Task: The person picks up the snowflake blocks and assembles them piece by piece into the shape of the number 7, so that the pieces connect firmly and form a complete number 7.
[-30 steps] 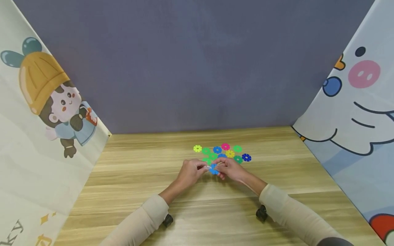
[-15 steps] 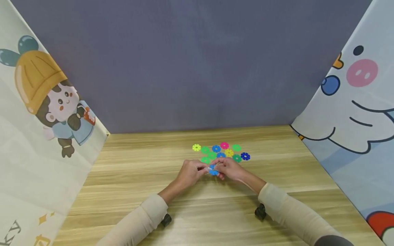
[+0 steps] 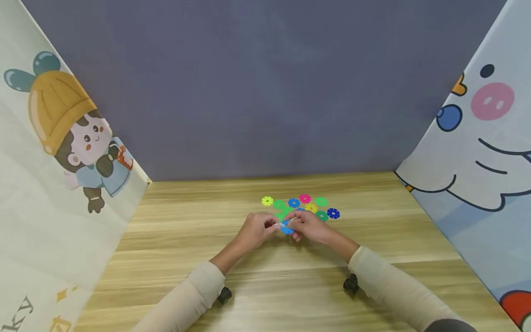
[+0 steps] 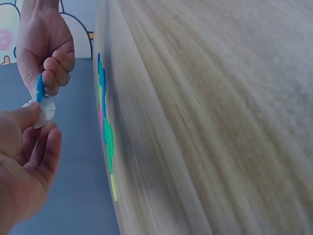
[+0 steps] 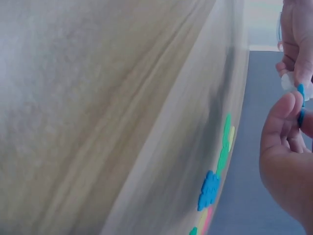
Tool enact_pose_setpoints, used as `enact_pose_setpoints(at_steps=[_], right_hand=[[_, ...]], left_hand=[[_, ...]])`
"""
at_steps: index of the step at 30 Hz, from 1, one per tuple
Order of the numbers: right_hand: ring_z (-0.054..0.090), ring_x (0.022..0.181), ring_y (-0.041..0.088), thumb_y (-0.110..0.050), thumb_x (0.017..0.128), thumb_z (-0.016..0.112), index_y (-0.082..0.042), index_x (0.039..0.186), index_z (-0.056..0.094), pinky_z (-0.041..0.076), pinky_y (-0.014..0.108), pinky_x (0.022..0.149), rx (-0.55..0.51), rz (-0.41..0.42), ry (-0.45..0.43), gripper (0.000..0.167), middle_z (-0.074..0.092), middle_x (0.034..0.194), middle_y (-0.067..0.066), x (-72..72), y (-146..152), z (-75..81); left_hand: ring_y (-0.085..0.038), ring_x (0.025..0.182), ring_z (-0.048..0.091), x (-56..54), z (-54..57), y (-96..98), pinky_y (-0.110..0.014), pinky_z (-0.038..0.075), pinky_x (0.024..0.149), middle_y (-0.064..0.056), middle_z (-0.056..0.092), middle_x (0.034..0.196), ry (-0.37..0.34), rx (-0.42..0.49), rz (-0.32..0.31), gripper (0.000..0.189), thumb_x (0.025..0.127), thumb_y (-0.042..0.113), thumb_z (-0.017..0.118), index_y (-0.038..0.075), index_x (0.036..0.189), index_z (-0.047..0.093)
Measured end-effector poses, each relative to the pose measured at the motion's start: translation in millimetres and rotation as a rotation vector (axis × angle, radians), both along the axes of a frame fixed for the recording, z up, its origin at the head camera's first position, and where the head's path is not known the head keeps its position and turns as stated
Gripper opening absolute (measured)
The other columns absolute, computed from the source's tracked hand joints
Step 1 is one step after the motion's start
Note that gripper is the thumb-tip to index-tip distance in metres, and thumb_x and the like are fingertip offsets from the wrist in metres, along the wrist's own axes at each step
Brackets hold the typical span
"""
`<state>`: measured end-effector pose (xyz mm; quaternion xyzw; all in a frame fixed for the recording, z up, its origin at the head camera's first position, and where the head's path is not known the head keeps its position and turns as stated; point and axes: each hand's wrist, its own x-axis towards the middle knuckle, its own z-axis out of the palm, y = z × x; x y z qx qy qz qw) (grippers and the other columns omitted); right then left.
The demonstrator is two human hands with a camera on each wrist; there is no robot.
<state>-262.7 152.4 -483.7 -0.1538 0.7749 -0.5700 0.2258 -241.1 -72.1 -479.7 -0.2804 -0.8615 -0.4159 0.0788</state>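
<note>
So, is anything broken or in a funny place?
Nothing stands out. The colourful discs lie flat on the table, with no breaks I can see, though they're small here. The white disc and blue disc sit at an angle to each other, but fingers pinch both, so that's probably on purpose.

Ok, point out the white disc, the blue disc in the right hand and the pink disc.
White disc (image 4: 47, 110), left wrist view, on its uncovered face.
Blue disc (image 4: 39, 89), left wrist view, on its thin edge.
Pink disc (image 3: 305, 201), head view, just below its centre.
</note>
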Motion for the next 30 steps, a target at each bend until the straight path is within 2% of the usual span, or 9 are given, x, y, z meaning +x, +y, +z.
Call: enact_pose_setpoints(at_steps=[4, 10, 14, 18, 21, 26, 30], right_hand=[[0.063, 0.068, 0.016, -0.014, 0.107, 0.051, 0.004, 0.128, 0.058, 0.058, 0.030, 0.063, 0.043, 0.012, 0.048, 0.028, 0.067, 0.086, 0.022, -4.5, 5.6, 6.0], [0.067, 0.079, 0.032, -0.015, 0.106, 0.054, 0.004, 0.127, 0.061, 0.057, 0.037, 0.066, 0.199, -0.008, 0.207, 0.029, 0.070, 0.097, 0.023, -12.2, 18.9, 14.1], [0.068, 0.086, 0.025, -0.017, 0.104, 0.058, 0.000, 0.123, 0.066, 0.057, 0.032, 0.071, 0.360, 0.017, 0.374, 0.027, 0.073, 0.101, 0.012, -17.4, 27.0, 15.6], [0.066, 0.083, 0.013, -0.014, 0.101, 0.063, -0.003, 0.116, 0.070, 0.056, 0.029, 0.072, 0.483, 0.044, 0.502, 0.020, 0.072, 0.099, 0.005, -22.7, 31.9, 14.9], [0.065, 0.080, 0.013, -0.011, 0.098, 0.066, -0.003, 0.112, 0.070, 0.056, 0.030, 0.070, 0.566, 0.062, 0.542, 0.017, 0.072, 0.097, 0.004, -26.3, 35.0, 12.4], [0.066, 0.086, 0.015, -0.013, 0.092, 0.073, -0.004, 0.110, 0.072, 0.057, 0.034, 0.077, 0.713, 0.070, 0.591, 0.020, 0.072, 0.096, 0.003, -30.7, 38.8, 5.1], [0.061, 0.086, 0.015, -0.019, 0.090, 0.076, -0.005, 0.109, 0.073, 0.055, 0.036, 0.079, 0.785, 0.053, 0.590, 0.024, 0.070, 0.093, 0.003, -32.3, 40.6, 0.3]], left_hand=[[-0.004, 0.071, 0.064, -0.1, 0.1, -0.1, -0.017, 0.054, 0.065, -0.001, 0.075, 0.081, 0.003, 0.030, 0.025, 0.005, 0.090, 0.014, 0.078, 0.009, 0.090, 0.076], [-0.005, 0.072, 0.065, -2.3, -1.1, -0.3, -0.018, 0.055, 0.067, 0.000, 0.074, 0.082, -0.019, 0.035, 0.038, 0.005, 0.091, 0.013, 0.077, 0.009, 0.089, 0.075], [-0.006, 0.073, 0.065, -3.9, -4.1, 1.6, -0.018, 0.056, 0.068, 0.000, 0.073, 0.083, -0.042, 0.022, 0.029, 0.006, 0.091, 0.014, 0.077, 0.010, 0.090, 0.074], [-0.004, 0.073, 0.063, -5.3, -7.4, 2.0, -0.018, 0.055, 0.069, 0.001, 0.072, 0.082, -0.046, 0.008, 0.034, 0.006, 0.091, 0.016, 0.077, 0.012, 0.090, 0.073], [-0.003, 0.073, 0.062, -6.3, -9.2, 1.2, -0.018, 0.055, 0.068, 0.002, 0.072, 0.081, -0.045, 0.011, 0.039, 0.005, 0.091, 0.016, 0.077, 0.013, 0.089, 0.073], [-0.003, 0.073, 0.062, -7.3, -11.5, 0.0, -0.018, 0.054, 0.068, 0.002, 0.072, 0.082, -0.054, 0.007, 0.038, 0.006, 0.092, 0.017, 0.077, 0.013, 0.090, 0.073], [-0.003, 0.074, 0.062, -8.5, -13.8, -0.7, -0.018, 0.054, 0.069, 0.003, 0.072, 0.082, -0.069, -0.003, 0.037, 0.005, 0.093, 0.017, 0.076, 0.013, 0.091, 0.073]])
